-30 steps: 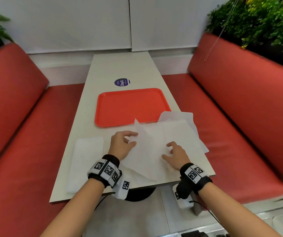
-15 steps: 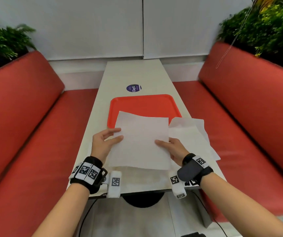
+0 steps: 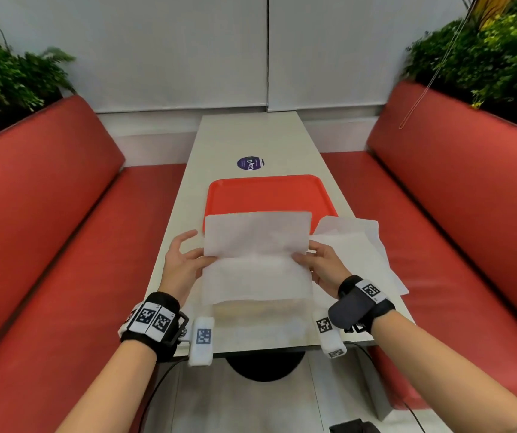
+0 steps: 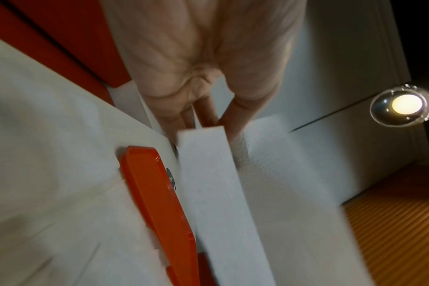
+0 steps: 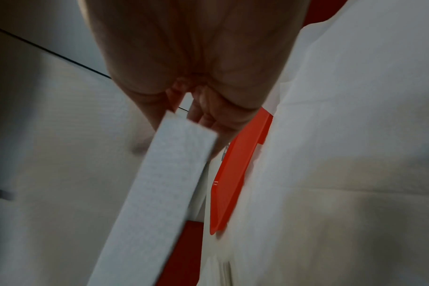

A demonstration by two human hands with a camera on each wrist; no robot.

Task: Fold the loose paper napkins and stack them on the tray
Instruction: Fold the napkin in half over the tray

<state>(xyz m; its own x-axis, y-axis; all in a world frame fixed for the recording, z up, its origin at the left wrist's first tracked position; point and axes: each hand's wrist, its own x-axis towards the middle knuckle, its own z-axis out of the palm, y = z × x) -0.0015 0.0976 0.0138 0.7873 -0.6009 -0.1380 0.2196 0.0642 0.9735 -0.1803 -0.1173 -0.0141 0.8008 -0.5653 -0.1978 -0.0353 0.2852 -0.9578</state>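
Note:
A white paper napkin [image 3: 256, 254] hangs in the air over the near half of the table, bent along a crease across its middle. My left hand [image 3: 197, 262] pinches its left edge at the crease and my right hand [image 3: 305, 259] pinches the right edge. The left wrist view has the napkin [image 4: 208, 183] edge-on below the fingers [image 4: 184, 118]; the right wrist view has the napkin [image 5: 164, 174] the same way. The orange tray [image 3: 266, 195] lies flat beyond it, its near edge hidden. Loose napkins [image 3: 354, 245] lie to the right, and more napkins [image 3: 260, 320] under the held one.
The narrow white table [image 3: 251, 135] runs away from me, with a round purple sticker [image 3: 250, 163] past the tray. Red benches [image 3: 63, 229] flank it on both sides, with plants [image 3: 485, 57] behind their backs. The table's near edge is at my wrists.
Both hands lifted one napkin off the pile, held it up as a flat sheet, and now hold it bent along a middle crease. The head view has swung left, centring the table.

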